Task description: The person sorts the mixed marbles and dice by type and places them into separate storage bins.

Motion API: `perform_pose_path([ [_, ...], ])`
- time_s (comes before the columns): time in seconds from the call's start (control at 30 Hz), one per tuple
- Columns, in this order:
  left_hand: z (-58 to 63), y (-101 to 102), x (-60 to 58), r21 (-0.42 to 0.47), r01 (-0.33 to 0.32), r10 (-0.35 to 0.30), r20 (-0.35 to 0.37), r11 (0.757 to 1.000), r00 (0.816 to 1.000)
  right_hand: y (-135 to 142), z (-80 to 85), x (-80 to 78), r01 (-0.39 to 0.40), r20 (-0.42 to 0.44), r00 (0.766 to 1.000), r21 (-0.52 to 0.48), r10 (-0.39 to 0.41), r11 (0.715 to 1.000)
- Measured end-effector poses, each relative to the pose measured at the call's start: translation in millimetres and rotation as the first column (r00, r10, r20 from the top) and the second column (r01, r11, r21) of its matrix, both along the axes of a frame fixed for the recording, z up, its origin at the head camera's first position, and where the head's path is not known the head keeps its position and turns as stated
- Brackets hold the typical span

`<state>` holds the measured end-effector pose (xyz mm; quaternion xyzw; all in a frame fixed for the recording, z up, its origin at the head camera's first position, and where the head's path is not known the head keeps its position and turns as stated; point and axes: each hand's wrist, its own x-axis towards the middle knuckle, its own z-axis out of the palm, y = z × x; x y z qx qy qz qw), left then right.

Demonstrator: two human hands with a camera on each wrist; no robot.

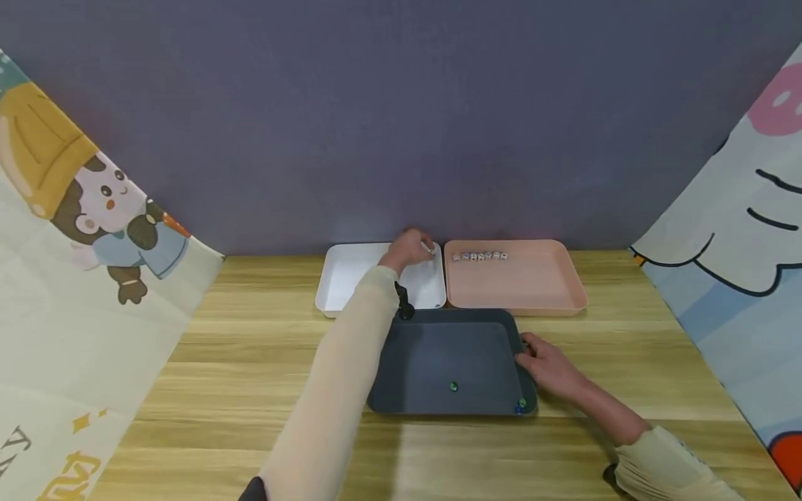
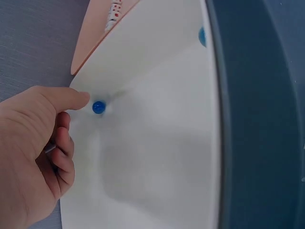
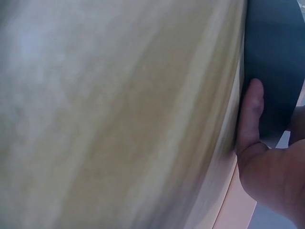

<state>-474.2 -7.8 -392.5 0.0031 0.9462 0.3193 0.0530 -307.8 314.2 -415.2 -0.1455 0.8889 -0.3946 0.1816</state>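
Note:
My left hand [image 1: 410,249] reaches over the far right corner of the white tray [image 1: 341,278]. In the left wrist view a small blue marble [image 2: 98,107] lies on the tray just off the tip of the extended upper digit, with a gap between; the other fingers curl loosely below. A second blue marble [image 2: 202,36] sits by the tray's near edge. My right hand [image 1: 551,365] grips the right rim of the dark grey tray [image 1: 438,348], its thumb [image 3: 252,107] along the wall. In this tray lie a green marble [image 1: 454,386] near the middle and green and blue marbles [image 1: 520,406] at the near right corner.
A pink tray [image 1: 516,282] stands right of the white one, with several white dice [image 1: 481,257] in a row along its far side. A dark grey partition [image 1: 401,125] rises behind the trays. The wood-grain table [image 1: 250,362] stretches between printed side panels.

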Motion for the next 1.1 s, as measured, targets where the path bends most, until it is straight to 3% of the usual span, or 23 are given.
perform_pose_path([
  [0.27,-6.0,-0.5,-0.7,0.023,-0.05,0.049,0.029,0.999,0.998,-0.8,0.5,3.4,-0.01,0.006,1.0,0.001,0.01,1.0],
  [0.57,-2.6,1.9,1.8,0.057,-0.017,0.016,0.006,0.998,1.0,0.0,3.5,2.2,0.006,0.009,1.0,-0.013,-0.006,1.0],
  [0.83,15.8,-0.1,16.4,0.104,0.114,-0.11,-0.051,0.988,0.993,-0.2,2.2,2.0,-0.016,-0.011,1.0,0.0,0.016,1.0],
  [1.1,39.5,6.5,37.3,0.051,0.276,-0.267,-0.135,0.96,0.954,0.4,4.8,3.1,-0.022,-0.01,1.0,0.015,0.022,1.0],
])
